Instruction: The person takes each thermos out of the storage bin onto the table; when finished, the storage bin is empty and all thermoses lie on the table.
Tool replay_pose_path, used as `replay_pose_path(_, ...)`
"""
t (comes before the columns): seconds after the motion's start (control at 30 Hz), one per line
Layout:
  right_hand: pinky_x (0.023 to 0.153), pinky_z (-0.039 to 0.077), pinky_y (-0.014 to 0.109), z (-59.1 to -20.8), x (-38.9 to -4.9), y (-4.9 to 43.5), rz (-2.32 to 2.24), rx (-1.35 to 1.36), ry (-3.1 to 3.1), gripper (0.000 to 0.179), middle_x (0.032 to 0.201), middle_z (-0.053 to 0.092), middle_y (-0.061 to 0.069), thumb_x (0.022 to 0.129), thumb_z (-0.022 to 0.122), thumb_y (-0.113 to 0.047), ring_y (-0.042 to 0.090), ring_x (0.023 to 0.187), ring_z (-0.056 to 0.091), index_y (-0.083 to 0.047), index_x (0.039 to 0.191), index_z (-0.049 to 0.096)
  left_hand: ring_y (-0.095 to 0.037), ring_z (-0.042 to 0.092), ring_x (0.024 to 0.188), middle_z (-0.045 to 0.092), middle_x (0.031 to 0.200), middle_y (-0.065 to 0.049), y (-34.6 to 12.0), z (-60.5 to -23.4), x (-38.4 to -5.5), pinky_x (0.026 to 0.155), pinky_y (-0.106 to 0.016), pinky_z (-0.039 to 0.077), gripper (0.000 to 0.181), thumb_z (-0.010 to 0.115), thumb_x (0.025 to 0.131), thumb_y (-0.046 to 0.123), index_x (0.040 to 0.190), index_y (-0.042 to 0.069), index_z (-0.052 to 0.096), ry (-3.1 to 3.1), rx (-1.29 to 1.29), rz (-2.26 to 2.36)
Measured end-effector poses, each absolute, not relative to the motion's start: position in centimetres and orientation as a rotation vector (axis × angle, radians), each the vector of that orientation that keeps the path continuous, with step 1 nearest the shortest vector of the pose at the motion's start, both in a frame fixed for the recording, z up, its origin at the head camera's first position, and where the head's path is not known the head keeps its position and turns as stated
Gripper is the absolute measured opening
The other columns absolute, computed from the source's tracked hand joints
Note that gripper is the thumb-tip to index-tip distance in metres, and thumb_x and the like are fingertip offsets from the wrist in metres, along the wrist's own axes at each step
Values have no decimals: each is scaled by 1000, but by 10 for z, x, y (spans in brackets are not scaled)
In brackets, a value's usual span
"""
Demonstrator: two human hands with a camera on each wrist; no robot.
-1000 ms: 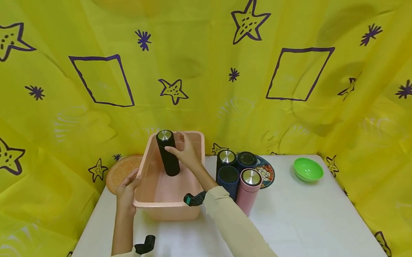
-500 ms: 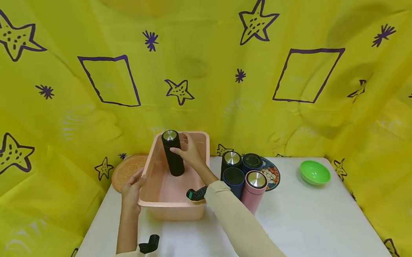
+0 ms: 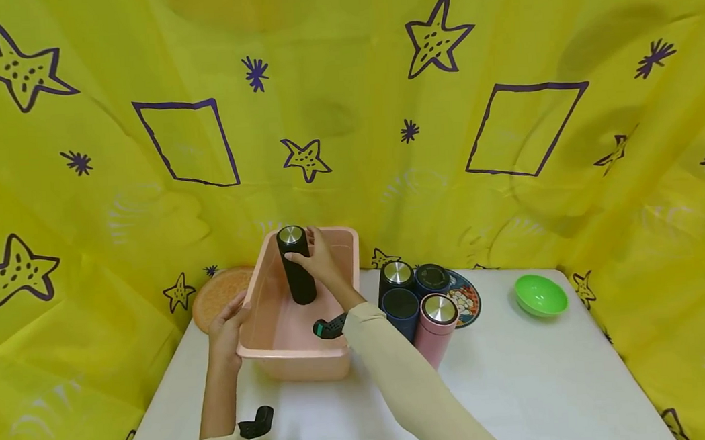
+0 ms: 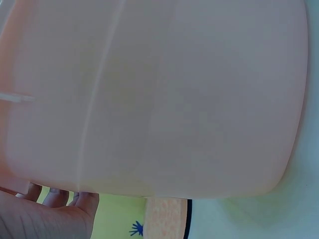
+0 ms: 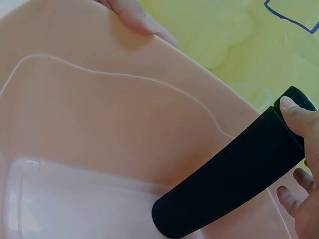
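A black thermos flask [image 3: 298, 277] with a silver-topped lid stands nearly upright inside a pink plastic basin [image 3: 303, 352]. My right hand [image 3: 323, 259] grips it near the top, thumb across the neck, as the right wrist view shows with the flask [image 5: 229, 174] slanting down to the basin floor. At the basin's left rim, my left hand [image 3: 226, 332] holds the edge, thumb and fingers on either side. In the left wrist view the basin's outer wall [image 4: 199, 99] fills most of the picture, and the left hand [image 4: 55, 214] shows at the lower left.
Right of the basin stand several more flasks: a black one [image 3: 395, 272], two dark blue ones [image 3: 401, 308], and a pink one [image 3: 435, 336]. A patterned plate [image 3: 466, 300] lies behind them. A green bowl [image 3: 541, 296] sits farther right; a round orange mat [image 3: 220, 292] lies back left.
The head view has shifted slightly. Both hands keep their holds, the left on the basin rim and the right on the black flask, which has hardly moved within the basin.
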State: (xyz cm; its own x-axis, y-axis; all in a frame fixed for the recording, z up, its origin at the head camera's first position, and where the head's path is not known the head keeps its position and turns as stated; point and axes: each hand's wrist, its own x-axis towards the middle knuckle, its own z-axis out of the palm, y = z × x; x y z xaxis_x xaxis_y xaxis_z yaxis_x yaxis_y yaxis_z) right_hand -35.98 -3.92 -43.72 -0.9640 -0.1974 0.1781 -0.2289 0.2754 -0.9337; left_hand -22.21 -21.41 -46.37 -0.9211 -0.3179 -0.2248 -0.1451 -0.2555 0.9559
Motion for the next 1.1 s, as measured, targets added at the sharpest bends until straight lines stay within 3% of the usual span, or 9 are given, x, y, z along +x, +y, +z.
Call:
replay_pose_path(0.47, 112, 36, 47, -439, -363, -48, 1758, 411, -2534, 80, 149, 42, 18, 86, 75, -22, 32, 136, 43, -2, 150, 31, -3, 58, 97, 63, 99, 19, -215, -464, -221, 87, -24, 51, 49, 62, 96, 15, 143, 8, 50, -1819, 578, -2330)
replay_pose_path(0.83, 110, 40, 44, -450, -368, -48, 1611, 430, -2536, 73, 141, 53, 13, 83, 79, -23, 29, 131, 50, -5, 143, 43, -1, 57, 98, 62, 102, 20, -214, -468, -222, 85, -22, 49, 53, 61, 97, 20, 146, 8, 45, -1871, 575, -2307)
replay_pose_path(1.1, 108, 42, 45, -449, -367, -48, 1579, 412, -2549, 71, 139, 54, 14, 82, 79, -26, 29, 128, 53, -5, 140, 44, -2, 56, 101, 60, 102, 22, -215, -467, -222, 89, -23, 49, 54, 62, 96, 20, 146, 9, 45, -1890, 578, -2304)
